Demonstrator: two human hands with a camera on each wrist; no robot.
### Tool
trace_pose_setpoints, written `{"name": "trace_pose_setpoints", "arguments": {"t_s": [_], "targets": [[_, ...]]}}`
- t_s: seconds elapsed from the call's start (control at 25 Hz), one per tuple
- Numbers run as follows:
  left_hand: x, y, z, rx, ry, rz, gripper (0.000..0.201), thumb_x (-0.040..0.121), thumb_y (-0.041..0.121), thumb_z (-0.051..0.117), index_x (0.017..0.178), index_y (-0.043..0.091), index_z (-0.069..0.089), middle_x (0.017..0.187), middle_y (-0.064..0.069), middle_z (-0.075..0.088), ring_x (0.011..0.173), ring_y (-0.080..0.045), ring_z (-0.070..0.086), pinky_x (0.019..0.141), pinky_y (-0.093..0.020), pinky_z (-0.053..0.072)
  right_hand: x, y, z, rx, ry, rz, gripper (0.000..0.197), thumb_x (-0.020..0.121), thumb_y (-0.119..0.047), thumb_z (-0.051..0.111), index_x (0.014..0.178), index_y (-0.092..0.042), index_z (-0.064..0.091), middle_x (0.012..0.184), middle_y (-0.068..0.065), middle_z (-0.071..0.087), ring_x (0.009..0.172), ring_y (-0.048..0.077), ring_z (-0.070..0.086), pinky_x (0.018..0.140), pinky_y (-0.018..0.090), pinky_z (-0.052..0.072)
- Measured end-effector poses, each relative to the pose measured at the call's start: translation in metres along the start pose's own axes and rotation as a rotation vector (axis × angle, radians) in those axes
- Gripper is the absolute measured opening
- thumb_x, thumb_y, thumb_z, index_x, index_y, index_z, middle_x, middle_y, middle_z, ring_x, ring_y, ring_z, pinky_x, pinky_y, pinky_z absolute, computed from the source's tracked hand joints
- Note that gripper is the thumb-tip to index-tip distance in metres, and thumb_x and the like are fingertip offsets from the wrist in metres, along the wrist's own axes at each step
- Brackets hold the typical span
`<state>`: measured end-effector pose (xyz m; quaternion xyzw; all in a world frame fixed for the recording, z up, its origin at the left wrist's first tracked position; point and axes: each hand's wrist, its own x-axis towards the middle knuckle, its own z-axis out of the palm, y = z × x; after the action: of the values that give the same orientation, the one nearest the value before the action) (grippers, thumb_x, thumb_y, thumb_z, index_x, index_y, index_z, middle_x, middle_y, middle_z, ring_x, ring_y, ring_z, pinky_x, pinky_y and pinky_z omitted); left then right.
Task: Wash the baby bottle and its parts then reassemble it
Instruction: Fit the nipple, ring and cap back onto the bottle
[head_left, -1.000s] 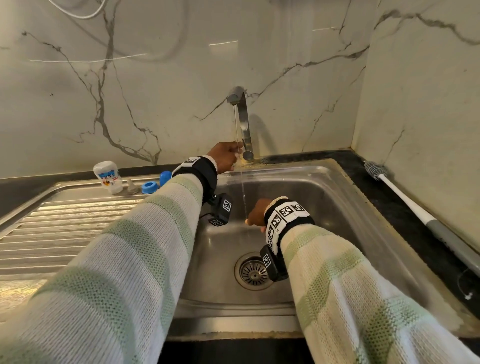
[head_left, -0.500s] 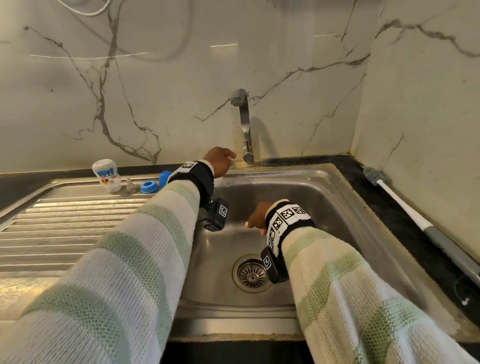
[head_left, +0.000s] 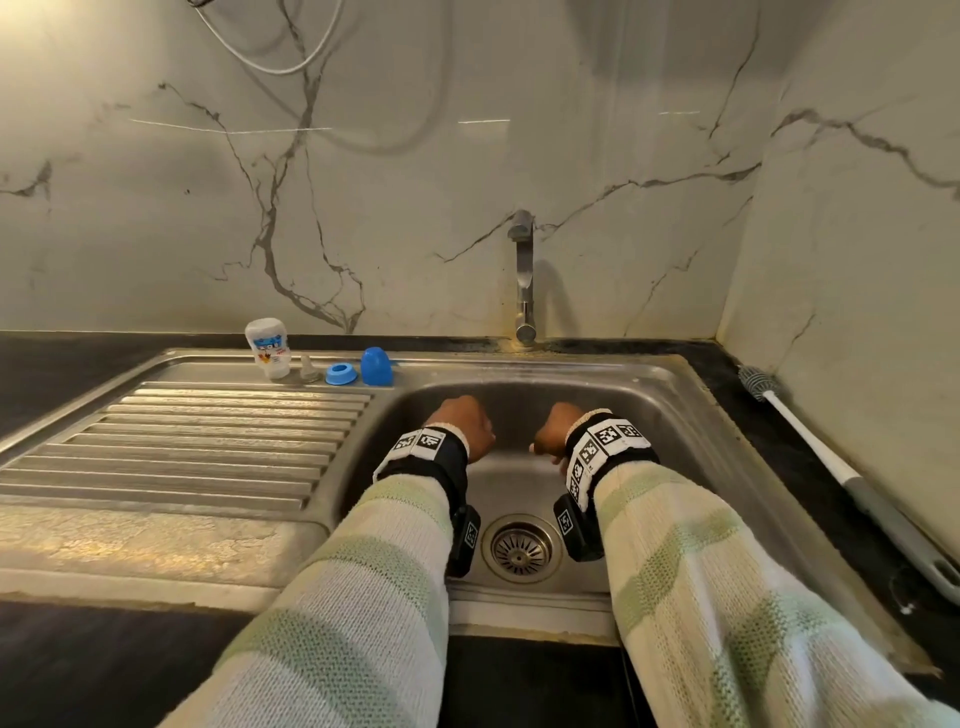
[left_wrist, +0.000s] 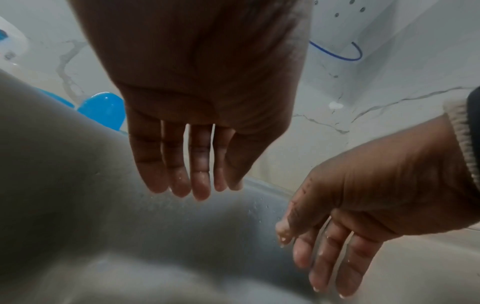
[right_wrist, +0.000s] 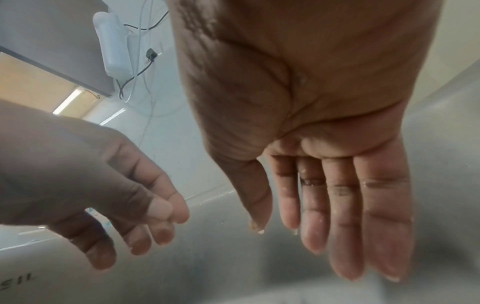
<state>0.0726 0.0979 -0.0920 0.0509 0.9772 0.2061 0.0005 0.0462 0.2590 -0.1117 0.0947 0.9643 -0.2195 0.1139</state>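
Note:
The white baby bottle stands upside down on the back ledge of the sink. Beside it to the right are the clear nipple, the blue ring and the blue cap; the cap also shows in the left wrist view. My left hand and right hand hang side by side over the sink basin, both empty. The wet fingers of the left point straight down. The right hand's fingers also hang straight and wet.
The steel sink basin has a drain below my wrists. The tap stands at the back with no water running. A bottle brush lies on the dark counter at the right. The ribbed drainboard is on the left.
The water stream has stopped. My left hand left the tap base and dropped into the basin beside the right hand, which also moved back toward me.

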Motion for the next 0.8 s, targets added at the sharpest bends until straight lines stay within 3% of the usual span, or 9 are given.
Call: {"name": "trace_pose_setpoints", "arguments": {"t_s": [0.12,0.24,0.36,0.48,0.6,0.68,0.76,0.8], "targets": [[-0.006,0.007,-0.001,-0.051,-0.001,0.000,0.014,0.087,0.021,0.065,0.090,0.010,0.071,0.090,-0.009,0.070,0.084,-0.024,0.067,0.079,-0.034,0.054,-0.021,0.002,-0.016,0.049,0.113,-0.007,0.027,0.082,-0.026,0.073,0.096,-0.006,0.062,0.096,0.011,0.069,0.088,0.028,0.067,0.080,0.036,0.056],[-0.007,0.021,-0.005,-0.029,0.027,0.086,0.006,0.087,0.020,0.063,0.082,0.016,0.060,0.096,-0.009,0.069,0.092,-0.027,0.066,0.083,-0.035,0.052,-0.037,0.007,-0.033,0.051,0.241,-0.054,0.015,0.083,-0.018,0.066,0.079,-0.010,0.054,0.088,0.011,0.064,0.079,0.028,0.061,0.065,0.028,0.043],[-0.003,0.027,0.000,0.039,0.025,0.139,0.008,0.090,0.014,0.057,0.083,0.018,0.056,0.102,-0.011,0.068,0.097,-0.030,0.065,0.084,-0.036,0.051,-0.055,0.013,-0.037,0.043,0.296,-0.116,0.008,0.081,-0.012,0.065,0.081,-0.012,0.057,0.084,0.008,0.060,0.083,0.028,0.062,0.067,0.027,0.042],[-0.001,0.026,0.000,0.014,0.028,0.145,0.011,0.089,0.009,0.056,0.083,0.017,0.060,0.099,-0.011,0.067,0.093,-0.030,0.064,0.084,-0.036,0.051,-0.065,0.018,-0.033,0.042,0.276,-0.144,0.008,0.083,-0.006,0.061,0.080,-0.012,0.057,0.078,0.007,0.059,0.076,0.027,0.059,0.068,0.030,0.048],[0.004,0.025,-0.002,0.004,0.060,0.161,0.013,0.086,0.009,0.056,0.081,0.018,0.063,0.100,-0.011,0.069,0.086,-0.027,0.061,0.082,-0.033,0.050,-0.059,0.017,-0.034,0.035,0.291,-0.158,0.013,0.084,-0.005,0.061,0.075,-0.014,0.058,0.080,0.009,0.063,0.080,0.030,0.066,0.073,0.034,0.055],[0.005,0.024,0.000,0.046,-0.021,0.124,0.013,0.087,0.012,0.061,0.096,0.016,0.069,0.107,-0.010,0.070,0.093,-0.027,0.064,0.085,-0.033,0.051,-0.052,0.013,-0.031,0.015,0.264,-0.151,0.006,0.085,-0.008,0.063,0.083,-0.013,0.064,0.090,0.011,0.068,0.088,0.031,0.069,0.077,0.036,0.056],[0.003,0.022,0.008,0.149,-0.169,0.078,0.039,0.085,0.019,0.070,0.124,0.017,0.065,0.122,-0.007,0.066,0.109,-0.027,0.063,0.095,-0.037,0.051,-0.046,0.013,-0.024,-0.097,0.113,-0.140,0.019,0.085,-0.013,0.067,0.103,-0.010,0.068,0.105,0.009,0.069,0.097,0.029,0.067,0.084,0.036,0.055],[0.002,0.022,0.010,0.172,-0.187,0.067,0.045,0.085,0.020,0.071,0.129,0.016,0.062,0.124,-0.007,0.065,0.112,-0.027,0.062,0.096,-0.038,0.051,-0.042,0.014,-0.020,-0.144,0.070,-0.120,0.025,0.083,-0.016,0.070,0.107,-0.009,0.068,0.106,0.008,0.069,0.095,0.028,0.066,0.085,0.036,0.055]]}}
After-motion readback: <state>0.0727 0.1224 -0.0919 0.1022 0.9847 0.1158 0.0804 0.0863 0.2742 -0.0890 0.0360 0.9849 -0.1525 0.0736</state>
